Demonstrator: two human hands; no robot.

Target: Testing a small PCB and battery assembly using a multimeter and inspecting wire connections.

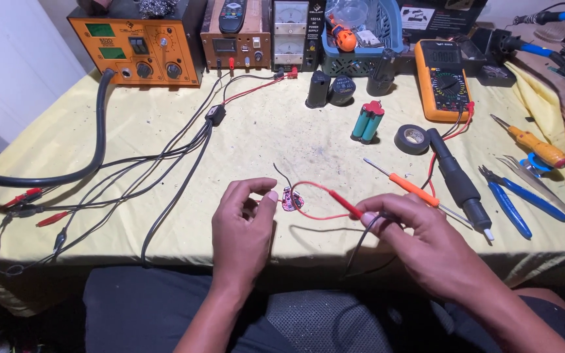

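Note:
My left hand pinches a small pink circuit board between thumb and forefinger, just above the yellow table cover. A thin black wire and a looping red wire run off the board. My right hand holds a red test probe whose tip points at the board, together with a black lead that hangs down toward my lap.
An orange multimeter, a teal battery pack, a roll of black tape, an orange screwdriver, a black soldering iron and blue pliers lie to the right. An orange station and power supplies stand at the back. Cables and red clips spread left.

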